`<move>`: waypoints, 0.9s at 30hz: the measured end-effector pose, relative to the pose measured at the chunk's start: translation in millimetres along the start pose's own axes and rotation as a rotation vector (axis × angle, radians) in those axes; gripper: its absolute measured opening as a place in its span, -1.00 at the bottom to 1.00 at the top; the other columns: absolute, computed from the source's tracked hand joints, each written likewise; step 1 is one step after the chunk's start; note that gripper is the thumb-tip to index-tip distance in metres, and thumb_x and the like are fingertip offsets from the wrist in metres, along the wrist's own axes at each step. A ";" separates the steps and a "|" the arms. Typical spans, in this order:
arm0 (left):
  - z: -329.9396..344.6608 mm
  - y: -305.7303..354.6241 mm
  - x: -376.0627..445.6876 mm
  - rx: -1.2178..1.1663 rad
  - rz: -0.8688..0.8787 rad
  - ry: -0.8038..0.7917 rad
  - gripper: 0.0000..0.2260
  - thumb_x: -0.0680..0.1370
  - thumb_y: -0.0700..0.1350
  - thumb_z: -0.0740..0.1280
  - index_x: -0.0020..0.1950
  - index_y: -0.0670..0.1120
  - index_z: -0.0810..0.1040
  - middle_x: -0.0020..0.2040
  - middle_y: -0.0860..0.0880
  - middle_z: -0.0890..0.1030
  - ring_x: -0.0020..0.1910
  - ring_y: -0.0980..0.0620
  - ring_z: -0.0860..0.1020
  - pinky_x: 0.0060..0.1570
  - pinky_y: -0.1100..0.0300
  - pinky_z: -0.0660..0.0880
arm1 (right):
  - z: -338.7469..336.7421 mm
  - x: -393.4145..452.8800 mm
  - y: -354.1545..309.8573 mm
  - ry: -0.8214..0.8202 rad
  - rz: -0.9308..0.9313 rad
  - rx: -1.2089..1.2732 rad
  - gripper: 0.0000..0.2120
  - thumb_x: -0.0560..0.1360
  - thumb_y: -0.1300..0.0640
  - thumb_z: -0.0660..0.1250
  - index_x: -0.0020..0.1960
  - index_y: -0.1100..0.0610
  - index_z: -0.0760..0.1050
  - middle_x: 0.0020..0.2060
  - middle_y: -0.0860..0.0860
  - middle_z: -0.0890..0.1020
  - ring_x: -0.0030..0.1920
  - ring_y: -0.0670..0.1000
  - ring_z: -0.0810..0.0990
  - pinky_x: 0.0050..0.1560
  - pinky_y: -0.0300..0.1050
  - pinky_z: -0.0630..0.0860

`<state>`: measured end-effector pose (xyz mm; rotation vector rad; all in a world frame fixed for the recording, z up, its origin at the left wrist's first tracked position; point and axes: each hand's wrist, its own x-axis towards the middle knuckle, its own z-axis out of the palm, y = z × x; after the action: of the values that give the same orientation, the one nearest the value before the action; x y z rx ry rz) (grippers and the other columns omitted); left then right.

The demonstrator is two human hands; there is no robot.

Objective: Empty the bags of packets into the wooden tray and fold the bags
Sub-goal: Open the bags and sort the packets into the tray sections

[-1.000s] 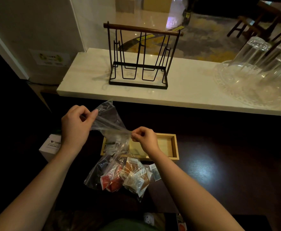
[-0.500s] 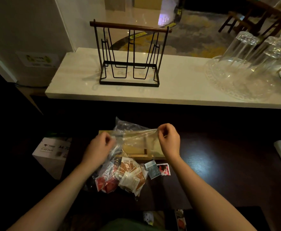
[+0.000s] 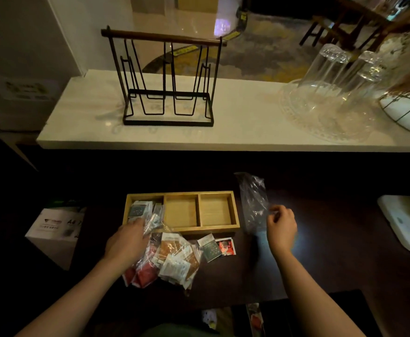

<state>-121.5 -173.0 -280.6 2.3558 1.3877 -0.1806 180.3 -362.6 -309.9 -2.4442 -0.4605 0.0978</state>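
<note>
A wooden tray with three compartments sits on the dark table. Its left compartment holds packets; the middle and right ones are bare. An empty clear bag lies to the right of the tray, and my right hand pinches its near edge. My left hand rests on the top of a full clear bag of red, brown and white packets in front of the tray. Two loose packets lie beside that bag.
A white counter behind the table carries a black wire rack, upturned glasses on a glass dish and a wire basket. A white box stands left of the table. A white object lies at the right.
The empty bag, held stretched between both hands over the tray, has gone to the right of the tray in my right hand. My left hand let go and dropped onto the full bag.
</note>
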 end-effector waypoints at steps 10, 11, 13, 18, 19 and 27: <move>-9.6 -1.7 4.4 -0.343 -0.108 -0.161 -0.97 0.52 -0.22 0.32 -0.09 -0.14 0.56 -0.16 -0.06 0.59 -0.20 0.02 0.56 -0.16 0.14 0.53 | 6.5 -0.4 4.1 -0.181 -0.023 -0.287 -0.66 0.48 0.18 0.32 0.26 0.13 0.48 0.17 0.14 0.48 0.11 0.16 0.51 -0.06 -0.02 0.48; -11.4 -1.5 2.6 -0.415 -0.109 -0.200 -0.97 0.52 -0.24 0.33 -0.11 -0.16 0.56 -0.18 -0.08 0.59 -0.24 0.02 0.55 -0.24 0.16 0.52 | 6.2 -1.9 0.8 -0.140 -0.068 -0.319 -0.64 0.47 0.18 0.34 0.26 0.15 0.47 0.16 0.16 0.48 0.12 0.17 0.49 -0.02 0.01 0.49; -15.4 1.0 -2.2 -0.571 -0.117 -0.269 -0.96 0.51 -0.28 0.33 -0.13 -0.21 0.57 -0.22 -0.11 0.58 -0.32 0.02 0.53 -0.40 0.23 0.47 | 5.2 -4.8 -11.1 -0.051 -0.166 -0.328 -0.64 0.45 0.20 0.37 0.24 0.19 0.49 0.14 0.18 0.51 0.12 0.18 0.47 0.00 0.01 0.48; -23.4 15.7 -11.9 -0.778 -0.076 -0.340 -0.92 0.51 -0.26 0.34 -0.18 -0.21 0.59 -0.38 -0.02 0.53 -0.42 0.11 0.46 -0.50 0.35 0.39 | 7.1 -34.6 -72.9 -0.276 -0.304 0.030 -0.84 0.52 0.20 0.30 0.09 0.13 0.53 -0.01 -0.01 0.55 -0.09 -0.10 0.54 -0.09 -0.25 0.50; -23.3 19.1 -13.6 -0.801 -0.065 -0.353 -0.89 0.52 -0.26 0.34 -0.21 -0.18 0.58 -0.42 0.02 0.52 -0.42 0.12 0.45 -0.48 0.34 0.39 | 7.1 -47.2 -87.8 -0.416 -0.327 0.104 -0.88 0.53 0.20 0.30 0.06 0.11 0.53 -0.08 -0.08 0.55 -0.16 -0.18 0.52 -0.13 -0.30 0.49; -3.6 41.4 -23.8 -0.912 -0.064 -0.331 -0.76 0.56 -0.29 0.26 -0.31 -0.12 0.47 -0.62 0.08 0.46 -0.60 0.27 0.42 -0.56 0.43 0.31 | 31.8 -127.4 -130.7 -0.962 -0.193 0.355 -0.74 0.40 0.12 0.48 -0.07 0.03 0.40 -0.20 0.00 0.58 -0.19 0.02 0.58 -0.07 0.07 0.57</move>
<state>-98.1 -208.6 -258.7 1.4520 1.0593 0.0465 15.9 -292.8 -260.9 -1.8544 -0.9767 1.1859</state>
